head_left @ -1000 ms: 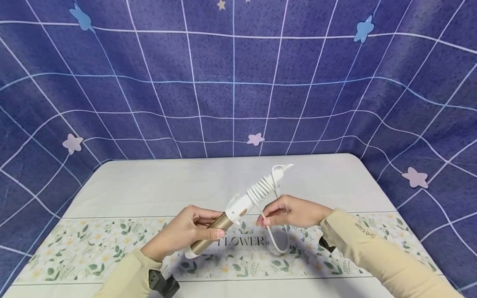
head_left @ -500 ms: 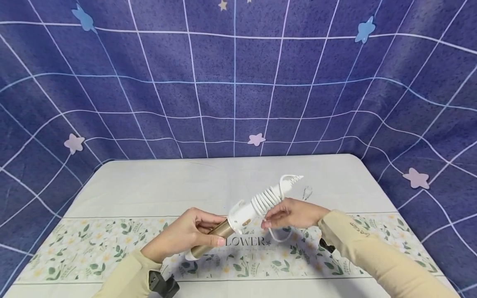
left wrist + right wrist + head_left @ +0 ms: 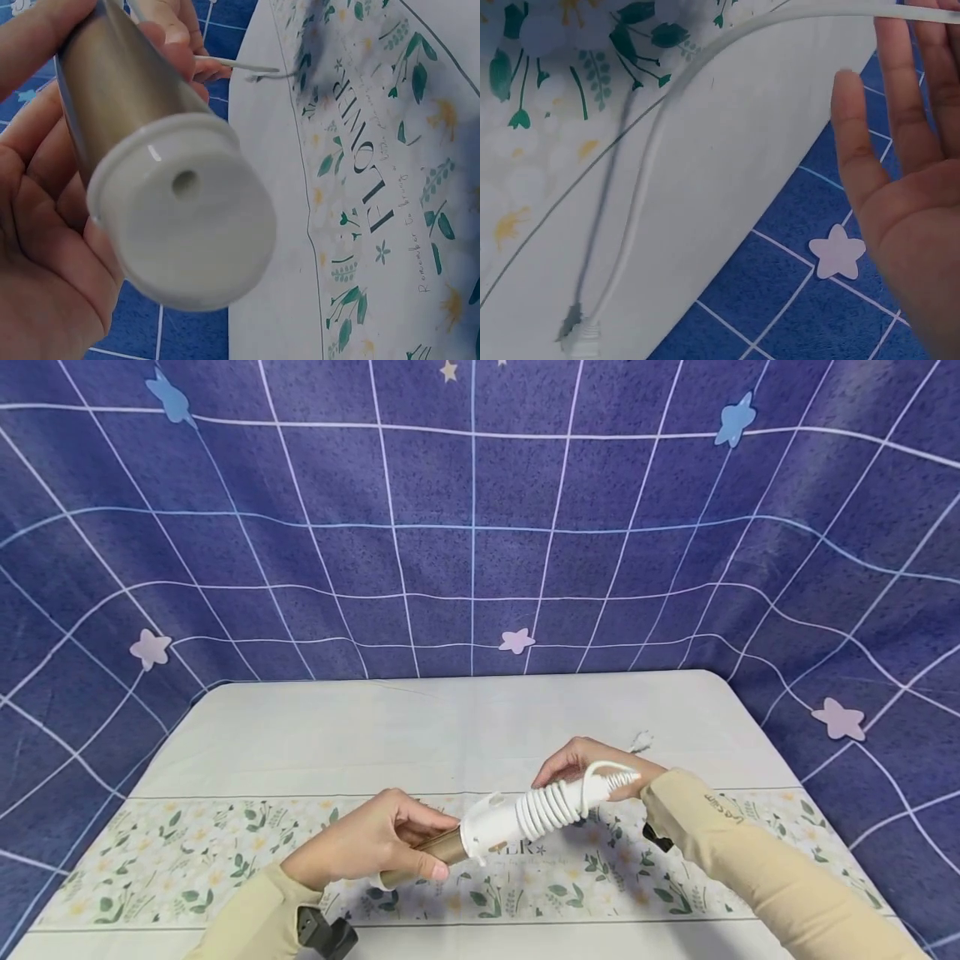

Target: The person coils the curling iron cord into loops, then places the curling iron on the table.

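My left hand (image 3: 375, 843) grips the gold barrel (image 3: 127, 82) of a white-and-gold curling iron (image 3: 489, 827). Its white end cap (image 3: 195, 232) faces the left wrist camera. Turns of white cord (image 3: 551, 810) are wound around the handle, which points right above the table. Partly hidden behind the handle, my right hand (image 3: 577, 758) holds the loose stretch of power cord (image 3: 641, 172); the right wrist view shows it crossing the fingers, with the thumb out of sight. The cord's plug (image 3: 641, 742) hangs beyond the right wrist.
Below the hands lies a white table (image 3: 337, 727) with a printed band of flowers and lettering (image 3: 225, 852). A blue grid-patterned curtain (image 3: 420, 560) with star shapes surrounds the back and sides.
The handle end has swung down and right, leaving the curling iron closer to level. My right hand has passed from the near side to behind the handle, and the plug has come into sight.
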The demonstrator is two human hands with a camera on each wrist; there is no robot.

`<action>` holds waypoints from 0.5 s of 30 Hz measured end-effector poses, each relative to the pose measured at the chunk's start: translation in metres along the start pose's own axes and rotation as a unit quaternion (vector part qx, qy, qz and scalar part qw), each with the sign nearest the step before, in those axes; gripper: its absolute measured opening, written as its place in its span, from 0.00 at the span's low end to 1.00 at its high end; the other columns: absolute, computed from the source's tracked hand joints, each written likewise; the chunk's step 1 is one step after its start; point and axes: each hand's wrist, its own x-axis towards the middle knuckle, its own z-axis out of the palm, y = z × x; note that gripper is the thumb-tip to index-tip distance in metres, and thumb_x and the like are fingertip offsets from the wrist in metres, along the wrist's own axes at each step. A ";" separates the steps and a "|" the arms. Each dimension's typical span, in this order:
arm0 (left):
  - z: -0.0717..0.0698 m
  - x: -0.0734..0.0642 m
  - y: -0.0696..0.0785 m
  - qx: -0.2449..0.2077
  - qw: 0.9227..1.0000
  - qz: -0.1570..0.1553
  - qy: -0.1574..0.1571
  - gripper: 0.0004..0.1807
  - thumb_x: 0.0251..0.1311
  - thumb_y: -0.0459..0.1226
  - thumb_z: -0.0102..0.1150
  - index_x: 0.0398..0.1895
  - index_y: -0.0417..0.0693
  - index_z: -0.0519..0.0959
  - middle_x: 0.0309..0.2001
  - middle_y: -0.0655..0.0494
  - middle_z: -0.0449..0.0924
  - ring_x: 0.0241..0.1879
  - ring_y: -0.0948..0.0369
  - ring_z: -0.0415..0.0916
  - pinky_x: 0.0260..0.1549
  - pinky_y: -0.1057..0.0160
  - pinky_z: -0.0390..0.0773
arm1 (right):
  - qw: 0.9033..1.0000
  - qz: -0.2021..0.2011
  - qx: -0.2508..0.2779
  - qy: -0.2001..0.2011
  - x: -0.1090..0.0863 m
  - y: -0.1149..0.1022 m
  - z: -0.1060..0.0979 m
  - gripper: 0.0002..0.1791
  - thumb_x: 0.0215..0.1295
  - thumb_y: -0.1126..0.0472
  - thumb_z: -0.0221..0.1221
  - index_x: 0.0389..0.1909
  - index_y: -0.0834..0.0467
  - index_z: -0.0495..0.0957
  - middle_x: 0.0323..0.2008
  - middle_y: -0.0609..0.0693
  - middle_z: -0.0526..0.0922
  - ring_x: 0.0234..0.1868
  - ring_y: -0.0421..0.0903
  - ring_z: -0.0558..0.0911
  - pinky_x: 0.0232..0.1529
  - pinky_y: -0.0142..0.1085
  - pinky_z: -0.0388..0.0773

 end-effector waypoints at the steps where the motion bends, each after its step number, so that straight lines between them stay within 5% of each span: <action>1: 0.000 -0.001 0.000 0.003 1.000 0.003 -0.006 0.25 0.45 0.35 0.68 0.50 0.42 0.77 0.44 0.51 0.81 0.39 0.55 0.79 0.39 0.61 0.77 | 1.000 0.010 0.001 -0.003 0.001 0.000 0.000 0.10 0.55 0.71 0.58 0.40 0.69 0.79 0.36 0.55 0.83 0.36 0.48 0.82 0.40 0.40 0.78; 9: 0.002 -0.001 0.000 0.031 0.998 0.040 -0.043 0.23 0.45 0.36 0.69 0.48 0.45 0.79 0.42 0.55 0.82 0.38 0.58 0.80 0.41 0.61 0.77 | 0.985 0.055 -0.161 0.025 -0.001 -0.012 0.004 0.11 0.57 0.51 0.61 0.39 0.50 0.81 0.39 0.42 0.82 0.48 0.40 0.76 0.54 0.42 0.67; 15: 0.003 -0.002 0.003 0.061 0.996 0.045 -0.054 0.22 0.44 0.41 0.69 0.46 0.47 0.81 0.40 0.58 0.82 0.35 0.62 0.79 0.38 0.62 0.78 | 0.966 0.077 -0.241 0.053 -0.002 -0.021 0.000 0.08 0.54 0.48 0.62 0.36 0.40 0.81 0.35 0.33 0.81 0.43 0.34 0.77 0.51 0.37 0.69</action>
